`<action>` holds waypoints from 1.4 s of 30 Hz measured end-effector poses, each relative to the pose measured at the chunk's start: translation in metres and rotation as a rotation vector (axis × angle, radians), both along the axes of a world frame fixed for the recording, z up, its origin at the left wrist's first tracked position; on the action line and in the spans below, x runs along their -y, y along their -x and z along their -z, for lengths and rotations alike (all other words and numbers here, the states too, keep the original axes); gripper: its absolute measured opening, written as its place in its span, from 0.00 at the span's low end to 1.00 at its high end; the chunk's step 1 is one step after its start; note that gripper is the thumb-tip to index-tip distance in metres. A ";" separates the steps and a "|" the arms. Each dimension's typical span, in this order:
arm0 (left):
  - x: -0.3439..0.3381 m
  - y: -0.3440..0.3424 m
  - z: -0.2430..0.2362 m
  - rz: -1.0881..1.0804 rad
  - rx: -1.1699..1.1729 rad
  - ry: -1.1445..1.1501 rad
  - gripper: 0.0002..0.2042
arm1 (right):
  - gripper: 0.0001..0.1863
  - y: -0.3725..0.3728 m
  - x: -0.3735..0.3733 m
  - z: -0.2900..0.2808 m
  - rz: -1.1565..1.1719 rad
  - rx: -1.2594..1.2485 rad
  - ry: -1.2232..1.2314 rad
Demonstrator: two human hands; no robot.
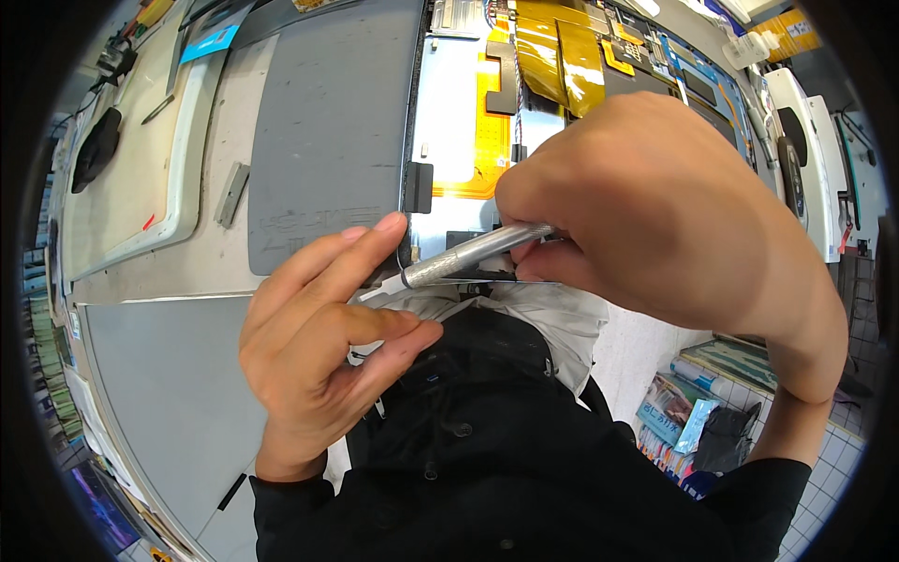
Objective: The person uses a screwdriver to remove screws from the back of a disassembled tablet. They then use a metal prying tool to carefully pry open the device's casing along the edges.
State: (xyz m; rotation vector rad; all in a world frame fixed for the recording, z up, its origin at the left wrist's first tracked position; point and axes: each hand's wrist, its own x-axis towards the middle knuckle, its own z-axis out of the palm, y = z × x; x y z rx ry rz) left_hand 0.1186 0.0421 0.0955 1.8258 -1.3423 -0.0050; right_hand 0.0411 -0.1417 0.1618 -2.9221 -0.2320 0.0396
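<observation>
My right hand (646, 206) is closed around a slim silver knife-like tool (468, 251), whose pale tip points left, between my left fingers. It works at the front edge of an opened electronic device (449, 131) with yellow flex cables (538, 56) and orange film. My left hand (332, 342) has two fingertips raised at that edge, while its thumb and another finger press together below the tool; what they hold, if anything, I cannot make out. A dark grey panel (318, 140) lies left of the device; my fingers partly hide the front edge.
A cream tray (126, 215) with a black object (95, 150) stands left, beside a small metal bar (231, 194). A white bottle (749, 49) and white equipment (815, 169) are at the right. The bench edge (159, 298) runs near my body; packages (674, 421) lie lower right.
</observation>
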 end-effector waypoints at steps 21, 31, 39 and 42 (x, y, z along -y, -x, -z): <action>0.005 -0.016 0.004 0.035 -0.079 0.071 0.10 | 0.09 0.004 0.044 0.013 0.059 0.039 -0.371; 0.002 0.018 -0.021 0.069 0.038 0.013 0.11 | 0.08 0.036 0.007 0.001 0.105 0.095 -0.493; 0.000 0.035 -0.027 0.315 -0.532 -0.022 0.10 | 0.08 0.069 -0.018 0.006 0.070 0.250 -0.710; -0.003 0.047 -0.023 0.401 -0.758 -0.110 0.09 | 0.08 0.088 -0.028 0.016 0.083 0.281 -0.685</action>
